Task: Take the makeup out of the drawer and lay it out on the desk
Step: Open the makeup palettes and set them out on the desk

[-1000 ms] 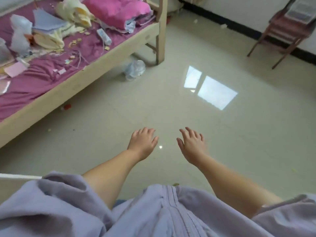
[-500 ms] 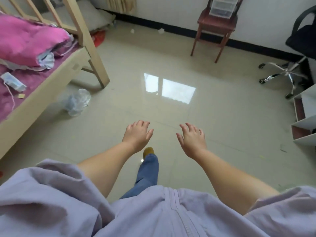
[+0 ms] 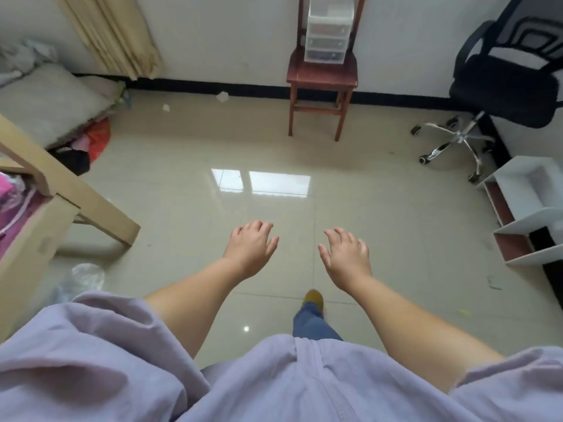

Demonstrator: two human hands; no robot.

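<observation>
Head view: I see the left hand (image 3: 251, 249) and the right hand (image 3: 345, 258) held out side by side above the tiled floor (image 3: 182, 190), apart from each other, fingers loosely spread and gripping nothing. The clear drawer unit (image 3: 328, 30) stands on the seat of the red wooden chair (image 3: 322, 76) against the far wall, well apart from both hands. A black office chair (image 3: 505, 86) stands at the floor's far right corner, a white shelf unit (image 3: 531, 208) at its right edge.

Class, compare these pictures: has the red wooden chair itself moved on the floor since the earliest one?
Cannot tell for certain, but probably not: the red wooden chair keeps its place against the black skirting. It drifts leftward in the view because the head camera turned.
</observation>
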